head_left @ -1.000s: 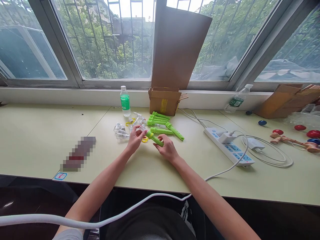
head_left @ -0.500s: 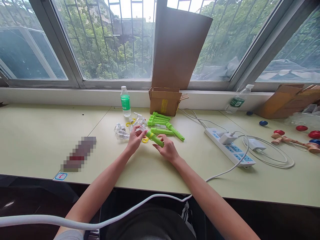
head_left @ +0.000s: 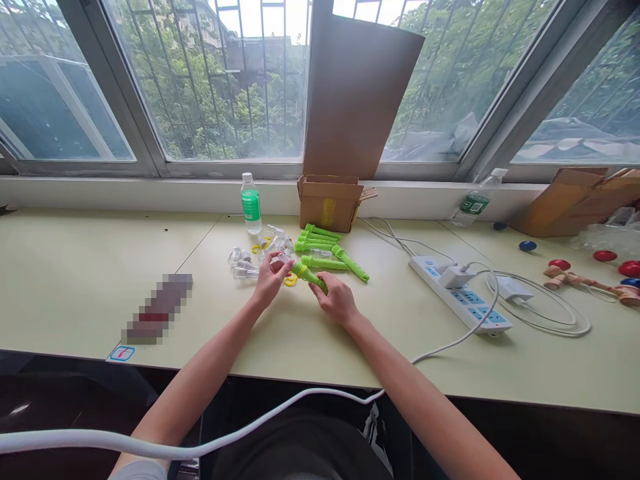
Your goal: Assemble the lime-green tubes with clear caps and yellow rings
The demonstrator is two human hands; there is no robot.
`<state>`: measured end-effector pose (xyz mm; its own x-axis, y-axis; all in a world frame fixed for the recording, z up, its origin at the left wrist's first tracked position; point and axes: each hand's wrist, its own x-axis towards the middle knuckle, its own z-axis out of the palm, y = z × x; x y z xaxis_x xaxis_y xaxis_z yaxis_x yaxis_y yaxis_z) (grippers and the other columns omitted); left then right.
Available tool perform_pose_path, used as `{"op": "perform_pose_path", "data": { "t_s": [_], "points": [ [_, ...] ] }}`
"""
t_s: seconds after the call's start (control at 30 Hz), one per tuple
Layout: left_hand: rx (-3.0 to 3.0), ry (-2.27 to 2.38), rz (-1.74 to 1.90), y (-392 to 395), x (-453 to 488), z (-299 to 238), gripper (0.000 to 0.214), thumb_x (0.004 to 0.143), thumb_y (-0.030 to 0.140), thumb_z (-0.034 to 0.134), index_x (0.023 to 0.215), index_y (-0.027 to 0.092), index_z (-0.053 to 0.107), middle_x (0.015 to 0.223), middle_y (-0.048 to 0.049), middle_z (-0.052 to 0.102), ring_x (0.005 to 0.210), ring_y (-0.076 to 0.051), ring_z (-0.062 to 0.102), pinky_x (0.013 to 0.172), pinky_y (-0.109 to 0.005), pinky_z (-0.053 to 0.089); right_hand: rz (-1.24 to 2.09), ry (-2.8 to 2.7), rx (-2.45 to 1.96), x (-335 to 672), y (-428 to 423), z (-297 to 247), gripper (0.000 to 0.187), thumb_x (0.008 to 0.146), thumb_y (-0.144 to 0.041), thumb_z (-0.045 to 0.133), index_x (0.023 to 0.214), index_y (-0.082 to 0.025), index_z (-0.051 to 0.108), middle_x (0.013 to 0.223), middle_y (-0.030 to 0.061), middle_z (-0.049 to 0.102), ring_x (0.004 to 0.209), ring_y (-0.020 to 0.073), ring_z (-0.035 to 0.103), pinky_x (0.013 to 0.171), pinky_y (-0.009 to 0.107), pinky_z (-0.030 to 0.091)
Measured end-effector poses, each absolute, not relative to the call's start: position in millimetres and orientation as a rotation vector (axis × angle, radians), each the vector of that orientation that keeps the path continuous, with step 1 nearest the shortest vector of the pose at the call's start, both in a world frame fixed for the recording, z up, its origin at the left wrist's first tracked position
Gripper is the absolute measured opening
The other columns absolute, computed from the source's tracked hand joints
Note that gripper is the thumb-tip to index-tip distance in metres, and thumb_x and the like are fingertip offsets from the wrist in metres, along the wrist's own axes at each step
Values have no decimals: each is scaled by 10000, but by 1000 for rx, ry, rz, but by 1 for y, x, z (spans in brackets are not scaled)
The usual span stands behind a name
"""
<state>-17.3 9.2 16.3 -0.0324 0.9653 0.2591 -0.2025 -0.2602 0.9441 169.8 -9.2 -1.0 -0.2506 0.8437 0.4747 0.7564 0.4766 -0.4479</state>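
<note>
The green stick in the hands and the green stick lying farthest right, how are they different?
The held stick is gripped by the right hand, while the lying stick rests on the table, untouched.
The held stick has a clear piece, pinched by the left hand, at its wide end; the lying stick's wide end is bare.
Both are bright green and long.
</note>
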Motion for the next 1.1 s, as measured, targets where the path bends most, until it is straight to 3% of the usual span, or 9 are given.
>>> {"op": "perform_pose_path", "data": {
  "t_s": [0.3, 0.47, 0.63, 0.77, 1.1],
  "points": [
    [1270, 913, 1464, 8, -16, 16, 490, 715, 437, 692, 1046, 172, 446, 862, -58, 686, 734, -156, 655, 673, -296, 539, 189, -2097, -1411, 171, -11, 2, 269, 902, -366, 403, 976, -211, 611, 784, 39, 672, 706, 194, 601, 563, 257, 328],
    [1393, 996, 1445, 9, -18, 15, 524, 780, 460, 619, 1166, 171, 416, 860, -61, 683, 776, -162, 657, 685, -281, 522, 233, -2051, -1439, 170, -13, 7, 292, 905, -391, 386, 964, -210, 607, 756, 30, 655, 671, 183, 578, 557, 250, 308],
    [1588, 1224, 1493, 9, -24, 15, 388, 878, 479, 446, 1131, 185, 453, 809, -44, 664, 690, -138, 634, 597, -245, 480, 251, -1995, -1429, 169, -15, 10, 329, 916, -415, 344, 943, -199, 591, 703, 27, 616, 626, 177, 541, 552, 250, 296],
    [1891, 1608, 1496, 7, -29, 15, 280, 877, 418, 465, 1040, 199, 523, 746, -21, 630, 672, -144, 610, 575, -238, 434, 256, -1980, -1418, 169, -16, 10, 334, 916, -422, 338, 943, -198, 583, 708, 30, 610, 625, 178, 535, 552, 251, 293],
    [2114, 2208, 884, 3, -27, 17, 431, 834, 394, 531, 1203, 199, 422, 1085, -125, 586, 862, -253, 629, 586, -288, 427, 226, -1984, -1398, 169, -15, 9, 331, 911, -421, 344, 932, -197, 586, 690, 28, 605, 614, 174, 534, 543, 247, 295]
  ]
}}
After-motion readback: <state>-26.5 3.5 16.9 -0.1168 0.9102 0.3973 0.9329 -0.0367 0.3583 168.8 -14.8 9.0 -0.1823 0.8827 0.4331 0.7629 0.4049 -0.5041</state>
